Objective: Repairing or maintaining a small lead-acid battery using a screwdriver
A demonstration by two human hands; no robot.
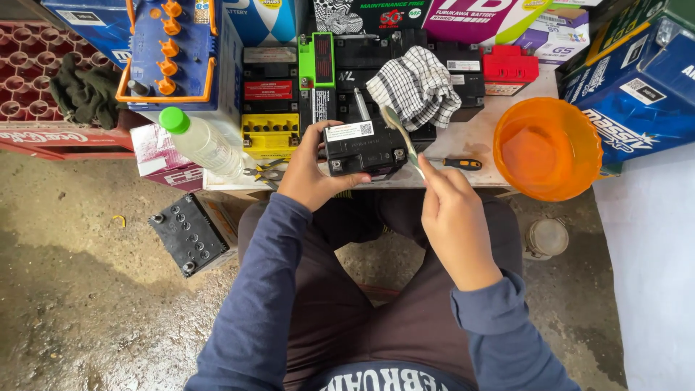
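My left hand [310, 176] grips the left side of a small black battery [364, 148] with a white label, held at the front edge of a low white table [469, 139]. In my right hand [450, 210] is a metal spoon [400, 132]; its bowl points up and away over the battery's right end. A checked cloth [420, 85] lies just behind the spoon on other batteries. A screwdriver with a black and orange handle [457, 164] rests on the table right of the battery.
An orange plastic bowl [547, 147] sits at the table's right end. A clear bottle with a green cap [199, 139] and pliers [265, 171] lie to the left. A black battery [190, 233] and a jar [546, 237] stand on the concrete floor. Boxed batteries and a red crate fill the back.
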